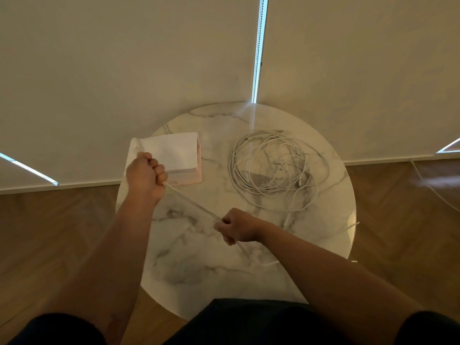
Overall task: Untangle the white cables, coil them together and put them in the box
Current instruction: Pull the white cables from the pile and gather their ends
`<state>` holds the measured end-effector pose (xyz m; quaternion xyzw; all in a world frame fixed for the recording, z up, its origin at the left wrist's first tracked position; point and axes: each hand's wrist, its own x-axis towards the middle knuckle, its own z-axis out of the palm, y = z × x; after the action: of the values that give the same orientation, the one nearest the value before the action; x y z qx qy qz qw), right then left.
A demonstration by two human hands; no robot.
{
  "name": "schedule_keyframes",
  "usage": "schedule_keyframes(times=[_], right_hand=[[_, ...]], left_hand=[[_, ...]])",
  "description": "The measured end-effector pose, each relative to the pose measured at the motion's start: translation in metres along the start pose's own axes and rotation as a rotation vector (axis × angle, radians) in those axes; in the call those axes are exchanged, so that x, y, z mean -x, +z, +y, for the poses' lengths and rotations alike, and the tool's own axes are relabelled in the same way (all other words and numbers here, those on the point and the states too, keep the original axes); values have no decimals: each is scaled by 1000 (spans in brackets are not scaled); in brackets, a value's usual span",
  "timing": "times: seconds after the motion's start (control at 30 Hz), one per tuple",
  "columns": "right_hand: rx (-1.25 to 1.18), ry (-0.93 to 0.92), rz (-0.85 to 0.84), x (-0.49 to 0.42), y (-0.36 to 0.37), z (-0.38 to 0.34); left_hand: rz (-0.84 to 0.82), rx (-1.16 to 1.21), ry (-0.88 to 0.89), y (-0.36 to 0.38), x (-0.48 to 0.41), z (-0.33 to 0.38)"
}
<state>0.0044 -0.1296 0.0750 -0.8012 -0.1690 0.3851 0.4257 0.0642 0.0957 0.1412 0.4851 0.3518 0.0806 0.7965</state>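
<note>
Marble desk (pixel 199 257), wood floor (pixel 62 232), blinds (pixel 124 58) drawn. Left hand (pixel 144 176), right hand (pixel 236 229) both grip one taut cable (pixel 191 200); tangle (pixel 273 168) near box (pixel 174 155).

Short black sleeves (pixel 49 329) end above bare forearms (pixel 119 245), and black clothing (pixel 249 319) covers the lap.

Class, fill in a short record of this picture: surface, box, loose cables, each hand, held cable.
surface: round marble table
box: pink-sided, white top, table's left
loose cables: white tangle, right of box
left hand: grips held cable near box
right hand: grips it nearer the person
held cable: stretched between them
</note>
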Motion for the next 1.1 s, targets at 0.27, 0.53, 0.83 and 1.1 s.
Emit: schedule_keyframes(times=[0.27,0.53,0.83,1.1], right_hand=[[-389,284,-81,53,-42,74],[-367,353,-166,32,-26,47],[46,305,-56,32,-16,33],[213,157,9,31,-15,31]], left_hand=[[251,-599,241,-89,-46,27],[-662,-1198,248,0,41,-70],[-791,-1197,-213,15,64,-104],[-885,-1421,-238,12,60,-110]])
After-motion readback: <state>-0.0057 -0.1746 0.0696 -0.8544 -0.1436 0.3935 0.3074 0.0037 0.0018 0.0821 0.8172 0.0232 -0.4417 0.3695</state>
